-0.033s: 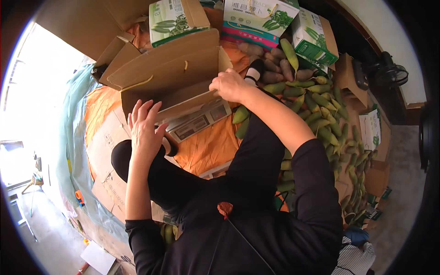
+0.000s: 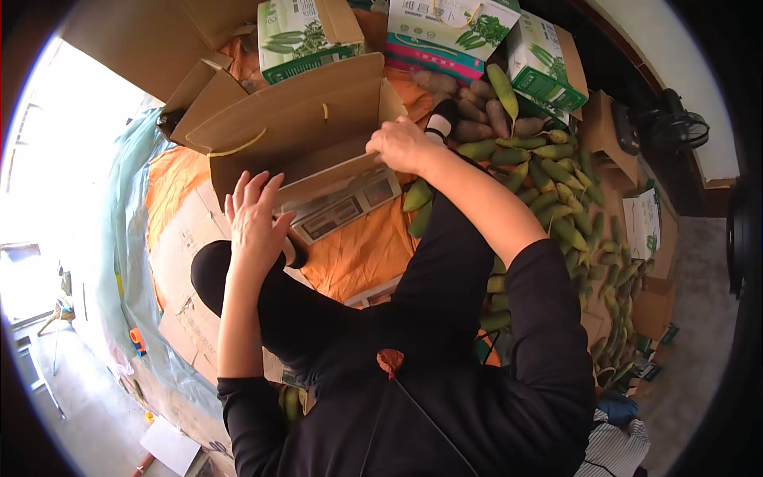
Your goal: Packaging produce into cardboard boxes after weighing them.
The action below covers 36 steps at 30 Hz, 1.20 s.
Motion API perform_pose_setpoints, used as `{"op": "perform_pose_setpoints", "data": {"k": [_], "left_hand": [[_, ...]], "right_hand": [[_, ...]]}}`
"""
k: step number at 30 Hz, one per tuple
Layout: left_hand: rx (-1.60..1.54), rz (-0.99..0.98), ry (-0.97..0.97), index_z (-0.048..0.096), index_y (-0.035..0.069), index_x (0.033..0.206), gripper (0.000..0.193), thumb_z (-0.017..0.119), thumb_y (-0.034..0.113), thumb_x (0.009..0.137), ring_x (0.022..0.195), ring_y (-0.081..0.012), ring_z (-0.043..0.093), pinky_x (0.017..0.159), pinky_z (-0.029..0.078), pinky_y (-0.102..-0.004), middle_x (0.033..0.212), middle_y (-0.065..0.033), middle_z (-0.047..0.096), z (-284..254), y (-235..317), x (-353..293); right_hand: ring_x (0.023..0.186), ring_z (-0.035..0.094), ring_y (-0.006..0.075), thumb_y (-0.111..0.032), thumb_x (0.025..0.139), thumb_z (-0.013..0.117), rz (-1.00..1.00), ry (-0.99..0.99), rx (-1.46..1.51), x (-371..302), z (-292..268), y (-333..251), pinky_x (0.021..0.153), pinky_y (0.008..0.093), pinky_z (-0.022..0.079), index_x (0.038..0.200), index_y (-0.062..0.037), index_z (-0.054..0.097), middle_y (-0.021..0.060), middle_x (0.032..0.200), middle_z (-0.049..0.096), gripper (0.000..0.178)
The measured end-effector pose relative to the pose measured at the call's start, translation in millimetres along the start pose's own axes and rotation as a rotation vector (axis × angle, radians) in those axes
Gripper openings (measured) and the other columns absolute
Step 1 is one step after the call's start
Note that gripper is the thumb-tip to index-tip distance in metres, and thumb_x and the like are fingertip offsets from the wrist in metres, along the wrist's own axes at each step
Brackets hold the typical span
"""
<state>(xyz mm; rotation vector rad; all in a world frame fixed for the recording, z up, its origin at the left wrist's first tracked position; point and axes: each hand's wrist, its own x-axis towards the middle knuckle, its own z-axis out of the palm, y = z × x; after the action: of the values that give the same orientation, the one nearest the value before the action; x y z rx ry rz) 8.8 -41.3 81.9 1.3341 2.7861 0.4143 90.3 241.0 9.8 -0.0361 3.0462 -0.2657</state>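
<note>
An open cardboard box (image 2: 296,119) stands in front of my legs, its raised flap threaded with a yellow cord handle (image 2: 325,112). At the box's near right corner, my right hand (image 2: 401,145) is closed with its fingers pinching the cardboard edge. My left hand (image 2: 256,219) is by the near left corner, fingers apart and gripping nothing; whether its fingertips touch the rim I cannot tell. Inside, the visible part of the box shows bare brown cardboard. To the right lies a large heap of green radishes (image 2: 548,187), with several purplish radishes (image 2: 469,111) behind them.
Printed green-and-white cartons (image 2: 306,36) stand at the back, beside a white gift box (image 2: 449,28). An orange cloth (image 2: 350,258) and flattened cardboard (image 2: 187,238) cover the floor around my legs. Pale plastic sheeting (image 2: 131,238) runs along the left. A black fan (image 2: 679,127) is at far right.
</note>
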Motion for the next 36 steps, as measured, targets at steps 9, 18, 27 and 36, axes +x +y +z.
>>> {"op": "perform_pose_setpoints", "data": {"k": [9, 18, 27, 36], "left_hand": [[0.070, -0.115, -0.164, 0.052, 0.013, 0.127, 0.058, 0.070, 0.016, 0.073, 0.106, -0.0279, 0.058, 0.089, 0.044, -0.0430, 0.115, -0.0099, 0.060, 51.3, -8.0, 29.0], [0.178, -0.171, -0.292, 0.070, 0.013, 0.091, 0.018, 0.064, 0.026, 0.078, 0.087, -0.0327, 0.064, 0.077, 0.049, -0.0435, 0.084, -0.0154, 0.067, 65.9, -18.1, 38.9], [0.143, -0.217, -0.285, 0.066, 0.006, 0.087, 0.020, 0.064, 0.022, 0.076, 0.084, -0.0366, 0.062, 0.072, 0.050, -0.0443, 0.086, -0.0186, 0.065, 70.1, -8.4, 38.5], [0.039, -0.228, -0.320, 0.068, 0.006, 0.093, 0.021, 0.065, 0.020, 0.077, 0.080, -0.0357, 0.064, 0.071, 0.050, -0.0425, 0.082, -0.0186, 0.066, 74.0, -6.4, 44.1]], "right_hand": [[0.092, 0.061, 0.0259, -0.015, 0.077, 0.066, 0.032, 0.318, 0.338, -27.2, -29.1, 8.1, 0.081, 0.0370, 0.047, 0.094, -0.0098, 0.068, 0.0064, 0.094, 0.065, 0.018], [0.079, 0.064, 0.0206, -0.009, 0.084, 0.061, 0.567, 0.684, 0.771, -123.8, -18.7, 72.2, 0.071, 0.0302, 0.049, 0.097, -0.0031, 0.067, 0.0109, 0.091, 0.068, 0.016], [0.080, 0.063, 0.0315, -0.008, 0.079, 0.063, 0.842, 0.443, 0.618, -199.4, 146.5, 56.8, 0.071, 0.0370, 0.049, 0.091, -0.0023, 0.067, 0.0146, 0.086, 0.066, 0.014], [0.083, 0.062, 0.0344, -0.019, 0.081, 0.058, 0.859, -0.093, 0.591, -212.1, 225.7, -6.8, 0.074, 0.0421, 0.050, 0.085, -0.0127, 0.069, 0.0127, 0.086, 0.065, 0.013]]}}
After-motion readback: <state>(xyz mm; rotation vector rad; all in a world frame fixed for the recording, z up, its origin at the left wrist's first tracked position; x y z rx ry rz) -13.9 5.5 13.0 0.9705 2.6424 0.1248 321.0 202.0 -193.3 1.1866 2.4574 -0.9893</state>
